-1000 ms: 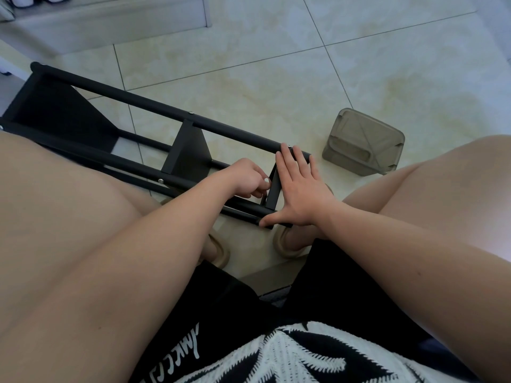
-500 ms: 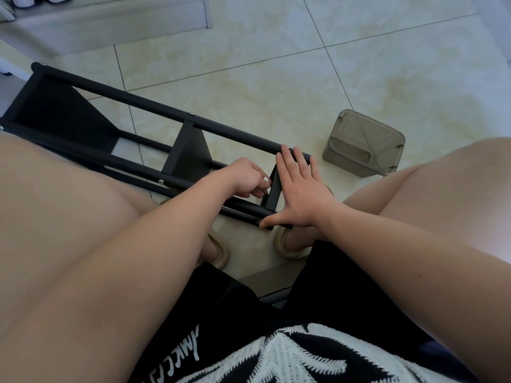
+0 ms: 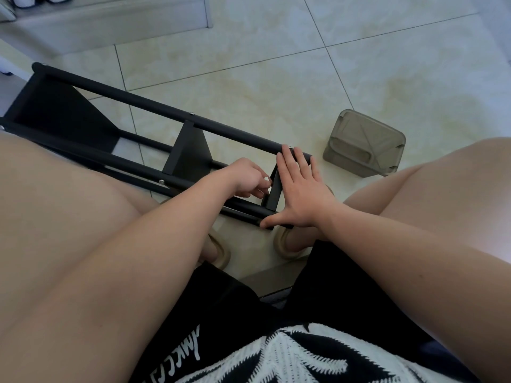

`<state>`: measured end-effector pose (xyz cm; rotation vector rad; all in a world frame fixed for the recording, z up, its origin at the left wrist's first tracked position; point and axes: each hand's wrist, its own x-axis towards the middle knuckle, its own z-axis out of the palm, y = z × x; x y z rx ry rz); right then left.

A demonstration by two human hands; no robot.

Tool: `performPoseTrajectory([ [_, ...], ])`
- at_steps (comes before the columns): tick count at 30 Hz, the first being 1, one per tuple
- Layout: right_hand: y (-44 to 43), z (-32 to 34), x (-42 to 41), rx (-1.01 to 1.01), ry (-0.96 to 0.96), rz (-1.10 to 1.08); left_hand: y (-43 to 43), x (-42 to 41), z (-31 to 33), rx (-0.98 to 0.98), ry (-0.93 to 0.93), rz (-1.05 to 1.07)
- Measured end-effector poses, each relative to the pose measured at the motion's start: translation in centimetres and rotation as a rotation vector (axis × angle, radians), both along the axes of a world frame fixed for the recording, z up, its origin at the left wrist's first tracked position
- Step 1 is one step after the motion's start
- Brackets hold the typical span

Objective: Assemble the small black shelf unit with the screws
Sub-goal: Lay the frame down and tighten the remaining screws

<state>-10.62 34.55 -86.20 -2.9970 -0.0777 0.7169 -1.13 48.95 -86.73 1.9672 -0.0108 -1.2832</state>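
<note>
The black shelf [image 3: 154, 107] lies on its side on the tiled floor [image 3: 249, 78] between the knees. The right hand [image 3: 301, 194] presses flat, fingers straight, against its end panel [image 3: 275, 192], and the left hand [image 3: 246, 175] curls at the panel's inner face, so I cannot tell whether it pinches anything.

Matt black shelf unit [image 3: 190, 154], glossy tiled floor [image 3: 249, 51], translucent smoky plastic box [image 3: 365, 142].

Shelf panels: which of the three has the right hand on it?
The end panel nearest the grey container; right hand lies flat across it. Middle panel and far panel: no hand.
</note>
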Motion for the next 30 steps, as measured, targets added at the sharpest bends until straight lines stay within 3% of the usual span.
performPoseTrajectory([
  [11,0.22,0.12,-0.23,0.010,-0.002,-0.001,0.06,0.03,0.65,0.022,0.098,-0.042],
  [30,0.14,-0.05,-0.21,0.013,-0.005,-0.005,0.09,-0.06,0.07,0.056,-0.033,-0.166],
])
